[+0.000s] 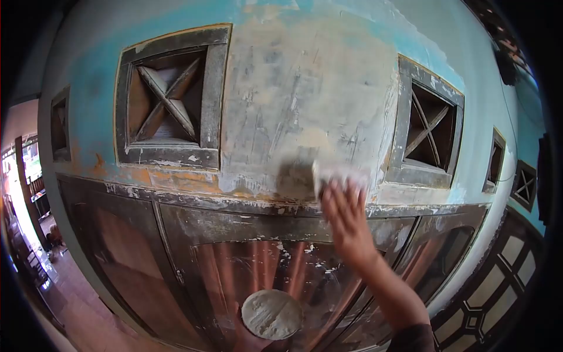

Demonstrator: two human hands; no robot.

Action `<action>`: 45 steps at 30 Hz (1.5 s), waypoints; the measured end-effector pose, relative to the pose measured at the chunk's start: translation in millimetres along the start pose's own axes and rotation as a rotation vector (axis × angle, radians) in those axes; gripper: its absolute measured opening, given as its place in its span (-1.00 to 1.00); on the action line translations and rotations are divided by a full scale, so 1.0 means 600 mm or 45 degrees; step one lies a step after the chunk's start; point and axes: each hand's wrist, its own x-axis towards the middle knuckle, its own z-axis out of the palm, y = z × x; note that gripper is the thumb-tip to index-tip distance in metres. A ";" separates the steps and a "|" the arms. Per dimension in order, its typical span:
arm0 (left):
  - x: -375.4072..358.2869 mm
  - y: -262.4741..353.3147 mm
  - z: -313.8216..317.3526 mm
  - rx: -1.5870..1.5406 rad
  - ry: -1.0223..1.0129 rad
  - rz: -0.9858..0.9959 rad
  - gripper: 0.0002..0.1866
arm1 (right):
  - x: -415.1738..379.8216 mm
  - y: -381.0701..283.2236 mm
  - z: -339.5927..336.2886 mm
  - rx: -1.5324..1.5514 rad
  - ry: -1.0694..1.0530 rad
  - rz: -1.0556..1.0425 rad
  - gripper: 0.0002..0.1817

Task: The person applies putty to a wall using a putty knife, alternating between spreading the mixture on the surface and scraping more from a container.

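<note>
My right hand point(347, 220) is raised to the wall point(311, 100) with its fingers closed over a pale, flat putty spreader point(337, 173). Motion blurs the spreader, and its edge lies at or very near the patched surface. Grey-white filler covers the wall between two wooden vents, with scrapes and darker patches showing. Low in the view, my left hand point(247, 339) grips a round tub of putty point(272, 315) from its left side and below. The putty looks smooth and off-white. Most of that hand is hidden behind the tub.
Square wooden vents with crossed bars flank the patch, one at left point(214, 94) and one at right point(394, 175). Below runs a wooden ledge point(246, 205) above glazed panels with reddish curtains point(264, 264). A bright doorway point(29, 176) stands far left, a dark panelled door point(487, 293) lower right.
</note>
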 end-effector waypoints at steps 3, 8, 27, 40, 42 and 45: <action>0.012 0.000 -0.002 -0.531 -0.128 -0.200 -0.07 | 0.063 0.045 -0.004 -0.141 -0.023 0.124 -0.26; 0.014 0.003 0.006 -0.565 -0.181 -0.220 -0.02 | -0.048 -0.001 0.062 -0.022 -0.289 -0.027 -0.24; 0.019 0.019 -0.010 -0.183 -0.040 0.009 -0.03 | -0.118 0.048 0.015 -0.097 -0.245 -0.112 -0.35; 0.032 -0.024 0.023 -0.155 0.029 -0.020 -0.08 | -0.167 0.046 0.024 0.094 -0.308 -0.104 -0.35; 0.036 -0.032 0.029 -0.142 0.047 -0.009 -0.04 | -0.198 0.015 -0.013 0.459 -0.147 -0.058 -0.35; 0.042 -0.054 0.052 -0.160 -0.020 -0.080 -0.03 | -0.223 -0.033 -0.063 1.118 0.095 0.536 -0.48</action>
